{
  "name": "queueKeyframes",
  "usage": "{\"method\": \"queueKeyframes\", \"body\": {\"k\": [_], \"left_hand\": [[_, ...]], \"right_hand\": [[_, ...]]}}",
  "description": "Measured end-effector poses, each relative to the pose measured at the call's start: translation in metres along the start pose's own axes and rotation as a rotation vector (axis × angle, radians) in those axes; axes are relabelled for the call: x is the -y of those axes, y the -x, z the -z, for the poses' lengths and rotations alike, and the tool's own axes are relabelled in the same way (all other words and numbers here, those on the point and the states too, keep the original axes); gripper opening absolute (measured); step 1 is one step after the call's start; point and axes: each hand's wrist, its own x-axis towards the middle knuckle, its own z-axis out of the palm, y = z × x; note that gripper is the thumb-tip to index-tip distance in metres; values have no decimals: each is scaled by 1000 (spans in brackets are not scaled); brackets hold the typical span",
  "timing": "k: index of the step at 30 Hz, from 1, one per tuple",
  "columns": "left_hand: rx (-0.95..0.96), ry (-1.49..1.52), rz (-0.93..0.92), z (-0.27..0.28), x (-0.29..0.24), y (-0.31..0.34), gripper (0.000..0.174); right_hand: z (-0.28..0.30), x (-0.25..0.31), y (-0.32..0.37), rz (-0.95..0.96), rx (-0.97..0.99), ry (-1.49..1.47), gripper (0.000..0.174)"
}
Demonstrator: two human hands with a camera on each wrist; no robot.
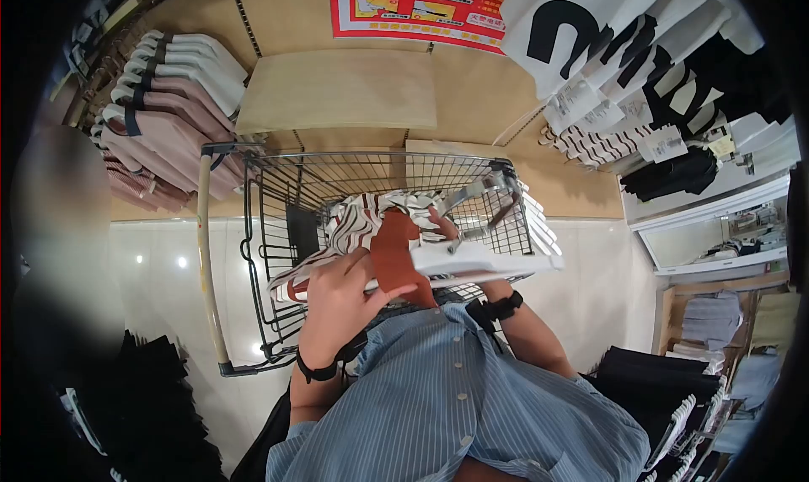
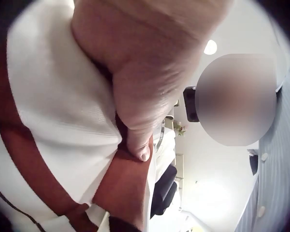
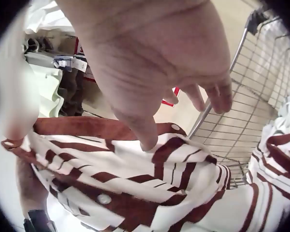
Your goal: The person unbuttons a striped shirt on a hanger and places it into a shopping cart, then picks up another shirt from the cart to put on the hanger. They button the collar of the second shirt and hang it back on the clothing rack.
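Wire cart (image 1: 253, 229) stands in a clothing aisle, right in front of the person. Striped shirt (image 1: 354, 221), white with rust bands, is bunched over the cart's near end, partly inside it. Left hand (image 1: 337, 301) grips the shirt, thumb pressed into the fabric. Right hand (image 3: 154, 63) hovers just above the shirt, fingers loose and spread, holding nothing. Step in hand looks like sorting the shirt over the cart. The next move calls for a right-hand grip on the fabric.

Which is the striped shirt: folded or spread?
Folded: the striped shirt forms a flat layered stack, gripped by the left hand over the cart.
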Motion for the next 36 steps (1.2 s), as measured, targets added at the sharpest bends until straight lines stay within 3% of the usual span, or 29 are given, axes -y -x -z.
{"method": "queueKeyframes", "body": {"k": [2, 3, 5, 7, 8, 9, 11, 14, 18, 25, 26, 29, 32, 33, 35, 36], "left_hand": [[-12, 141, -10, 4, 0, 0, 45], [-18, 213, -14, 6, 1, 1, 45], [-14, 317, 172, 15, 11, 13, 44], [-74, 403, 303, 23, 21, 23, 45], [-74, 394, 392, 29, 29, 31, 44], [-72, 384, 478, 34, 38, 38, 43], [-70, 281, 468, 32, 49, 46, 39], [-50, 286, 499, 22, 49, 49, 36], [-124, 228, 472, 4, 59, 51, 30], [-124, 171, 599, 3, 59, 38, 29], [-129, 135, 556, 0, 60, 39, 29], [-121, 25, 397, -1, 56, 35, 31], [-178, -75, 288, -18, 45, 24, 34], [-163, -148, 293, -22, 44, 22, 36], [-105, -124, 271, -25, 44, 19, 36], [-100, -67, 249, -22, 44, 19, 36]], "right_hand": [[-10, 31, -5, -168, 25, -254, 56], [-5, 24, -8, -234, 117, -3, 51], [4, 0, -9, -350, 128, -127, 33], [7, -27, -5, -147, 28, -44, 27], [21, -27, -4, -281, -129, -11, 21], [33, -27, -2, -225, -216, 215, 19], [50, -23, 8, -93, -282, -98, 18], [67, -5, 15, -242, -477, -409, 22], [72, 1, 19, -145, -742, -106, 31], [86, 33, 33, -204, -641, 345, 23], [84, 35, 35, -162, -658, 474, 14], [72, 48, 34, -86, -825, 684, 12], [29, 91, 36, -76, -599, 555, 13], [11, 101, 40, -34, -314, 558, 14], [-18, 126, 45, 66, 178, 289, 19], [-19, 133, 44, 189, 253, 297, 20]]}}
